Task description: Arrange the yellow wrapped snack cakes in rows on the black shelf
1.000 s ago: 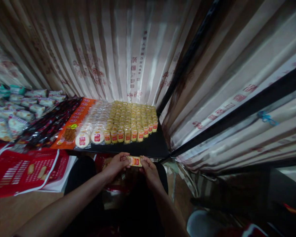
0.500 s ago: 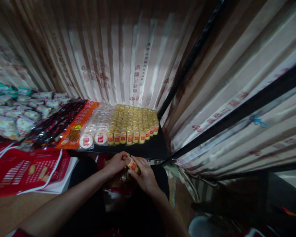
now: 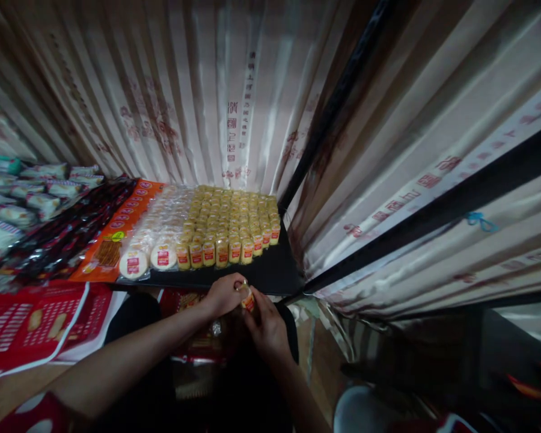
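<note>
A small yellow snack roll in a clear wrapper with a red label (image 3: 247, 300) is held over the lap between both hands. My left hand (image 3: 225, 294) pinches the upper end of its wrapper, fingers closed. My right hand (image 3: 269, 328) grips its side between thumb and fingers. Just beyond the hands, rows of similar yellow wrapped rolls (image 3: 222, 251) stand packed on a black table (image 3: 270, 269). Below the hands, a red bag (image 3: 202, 346) with shiny packets lies by the lap, partly hidden by my left forearm.
Left of the rolls lie round white wrapped crackers (image 3: 133, 264), an orange snack packet (image 3: 110, 246), dark packets (image 3: 67, 234) and white packets (image 3: 40, 204). A red printed bag (image 3: 31, 325) is at lower left. Printed curtains (image 3: 198, 90) and a black pole (image 3: 333, 108) stand behind.
The view has shifted, so the table goods sit further left. The snack roll has turned more upright in my hands, and my left fingers have moved onto its top end.
</note>
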Available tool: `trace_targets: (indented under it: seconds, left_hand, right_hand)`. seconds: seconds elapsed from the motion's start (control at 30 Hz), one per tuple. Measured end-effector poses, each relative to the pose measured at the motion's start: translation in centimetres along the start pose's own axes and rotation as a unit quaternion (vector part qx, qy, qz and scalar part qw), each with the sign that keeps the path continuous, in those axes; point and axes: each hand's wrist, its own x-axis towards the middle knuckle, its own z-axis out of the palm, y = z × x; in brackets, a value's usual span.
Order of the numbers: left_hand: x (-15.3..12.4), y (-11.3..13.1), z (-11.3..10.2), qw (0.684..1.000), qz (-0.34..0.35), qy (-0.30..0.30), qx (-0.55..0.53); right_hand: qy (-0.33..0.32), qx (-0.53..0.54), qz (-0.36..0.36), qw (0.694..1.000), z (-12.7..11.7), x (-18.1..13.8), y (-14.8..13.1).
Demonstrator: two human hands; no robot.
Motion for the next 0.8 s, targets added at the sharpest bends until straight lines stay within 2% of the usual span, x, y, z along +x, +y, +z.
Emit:
trace_targets:
  seconds: [0.17,0.3,0.4,0.5,0.67,0.8]
  left_hand:
    - [3.7,3.7,0.4,0.996,0.082,-0.016,0.045]
    - [7.8,6.7,-0.9,0.989,0.117,-0.014,0.087]
    - [10.8,9.2,-2.6,0.988,0.094,0.055,0.112]
    - [13.4,11.4,-3.9,0.982,0.065,0.092,0.152]
    - [17.0,13.5,-4.5,0.971,0.096,0.119,0.185]
    - [19.8,14.3,-4.1,0.956,0.132,0.124,0.231]
  right_hand:
    - [0.065,0.040,0.060,0.995,-1.3,2.9,1.7]
    - [0.117,0.084,0.073,0.987,-2.0,6.5,2.7]
    - [0.149,0.110,0.122,0.975,-1.9,9.6,3.8]
    - [0.163,0.134,0.150,0.966,-1.2,12.6,5.5]
    - [0.191,0.186,0.209,0.941,0.0,16.3,8.0]
    - [0.184,0.216,0.246,0.927,0.5,18.1,9.2]
